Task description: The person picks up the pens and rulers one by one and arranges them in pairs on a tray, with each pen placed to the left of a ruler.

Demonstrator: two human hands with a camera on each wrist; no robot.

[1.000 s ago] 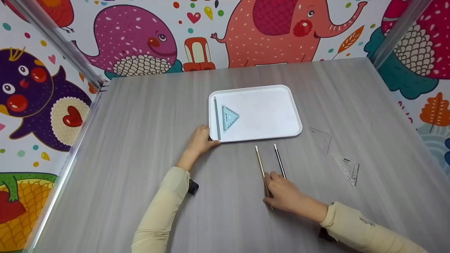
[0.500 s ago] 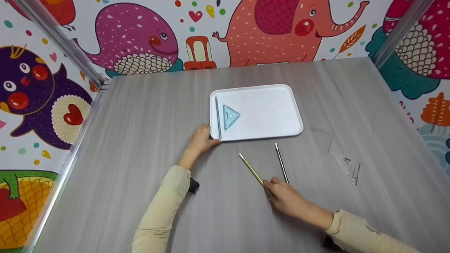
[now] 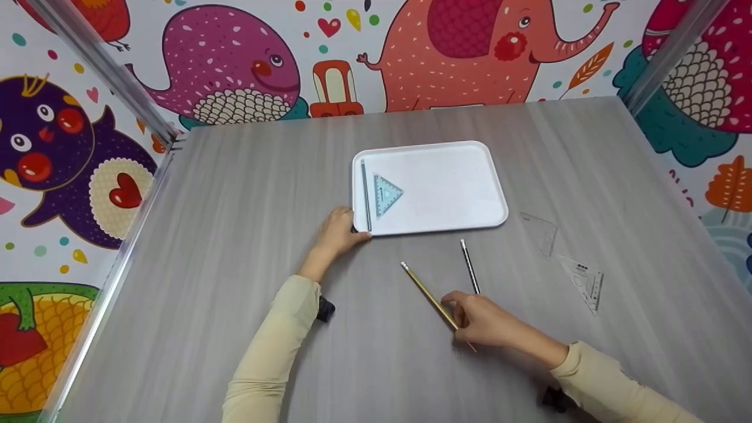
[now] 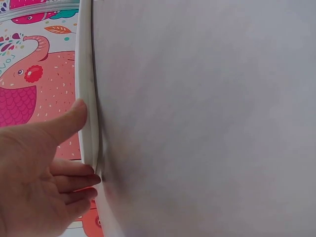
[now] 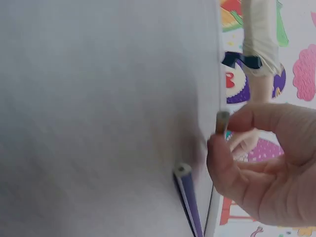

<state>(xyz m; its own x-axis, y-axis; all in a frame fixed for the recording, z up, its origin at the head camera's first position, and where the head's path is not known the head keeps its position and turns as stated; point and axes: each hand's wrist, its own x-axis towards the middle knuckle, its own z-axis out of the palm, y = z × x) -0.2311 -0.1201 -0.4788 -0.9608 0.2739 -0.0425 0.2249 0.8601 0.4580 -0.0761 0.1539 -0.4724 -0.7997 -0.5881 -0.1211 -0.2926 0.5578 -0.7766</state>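
Observation:
My left hand grips the near-left corner of a white tray, thumb on top of the rim and fingers under it. On the tray's left side lie a grey pencil and a blue set square. My right hand pinches a yellow pencil near its near end, and the far end points up-left. That pencil's end shows between thumb and fingers in the right wrist view. A dark pencil lies on the table just right of the hand.
Two clear set squares lie on the grey table to the right of the tray. Cartoon-patterned walls with metal posts close in the table's back and sides.
My right hand has taken hold of the yellow pencil and swung its far end to the left, then drawn back a little. The left hand has stayed on the tray corner.

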